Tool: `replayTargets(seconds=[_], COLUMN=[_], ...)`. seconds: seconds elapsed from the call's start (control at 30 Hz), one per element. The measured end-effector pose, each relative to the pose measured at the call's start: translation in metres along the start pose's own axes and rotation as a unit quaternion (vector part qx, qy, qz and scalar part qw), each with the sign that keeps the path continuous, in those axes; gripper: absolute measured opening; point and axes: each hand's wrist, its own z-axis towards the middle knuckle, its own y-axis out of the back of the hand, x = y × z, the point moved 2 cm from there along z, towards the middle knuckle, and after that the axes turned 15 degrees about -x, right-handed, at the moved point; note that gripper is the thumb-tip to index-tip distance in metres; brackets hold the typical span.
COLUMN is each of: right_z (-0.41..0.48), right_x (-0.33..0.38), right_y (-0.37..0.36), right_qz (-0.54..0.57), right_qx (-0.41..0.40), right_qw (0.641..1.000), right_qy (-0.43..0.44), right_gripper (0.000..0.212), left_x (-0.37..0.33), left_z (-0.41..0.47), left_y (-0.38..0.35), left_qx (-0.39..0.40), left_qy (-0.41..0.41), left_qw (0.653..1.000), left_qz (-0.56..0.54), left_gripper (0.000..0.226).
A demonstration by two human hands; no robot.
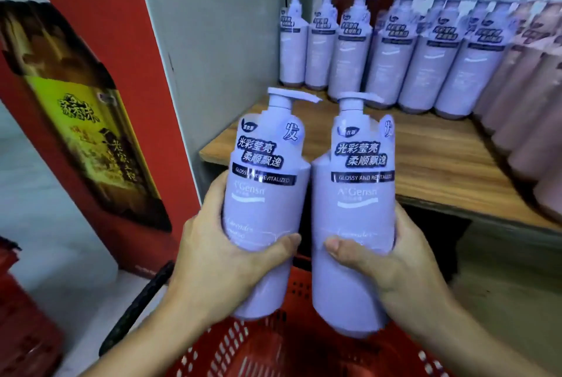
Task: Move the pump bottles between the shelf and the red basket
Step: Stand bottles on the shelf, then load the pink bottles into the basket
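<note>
- While each grip holds one lavender pump bottle, both bottles are upright in the air, over the red basket (pixel 231 343) at 6 o'clock and in front of the wooden shelf (pixel 425 157) at 1 o'clock.
- The left grip (pixel 219 258) is wrapped around the lower body of the left bottle (pixel 264 212), with the thumb across the front. The right grip (pixel 392 267) grasps the right bottle (pixel 355 215) in the same way.
- The two bottles are very close, and I cannot tell if they touch.
- I think the smooth plastic may slide down through one grip, because each hand holds only the lower part of a tall bottle.
- If they go to the shelf, a bottle may push the row of bottles (pixel 380 51) at 12 o'clock and tip them.
- If they go down, the two bases may knock together or catch on the basket rim.
</note>
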Motion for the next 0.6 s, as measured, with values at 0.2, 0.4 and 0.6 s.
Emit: replayTargets(seconds=[0.2, 0.4, 0.6], right_z=[-0.048, -0.091, -0.116], right_x=[-0.059, -0.134, -0.217], right_y=[0.007, -0.026, -0.026], right_qz=[-0.137, -0.163, -0.154], right_qx=[0.084, 0.159, 0.189], right_qw=[0.982, 0.936, 0.891], right_qy=[-0.095, -0.269, -0.382], right_gripper=[0.072, 0.053, 0.032], left_x=[0.064, 0.127, 0.184], left_z=[-0.042, -0.085, -0.123], left_y=[0.015, -0.002, -0.027], left_qx=[0.113, 0.221, 0.313], left_qy=[0.076, 0.196, 0.22], left_qw=[0.965, 0.9, 0.841], left_qz=[0.226, 0.32, 0.383], left_gripper=[0.082, 0.088, 0.088])
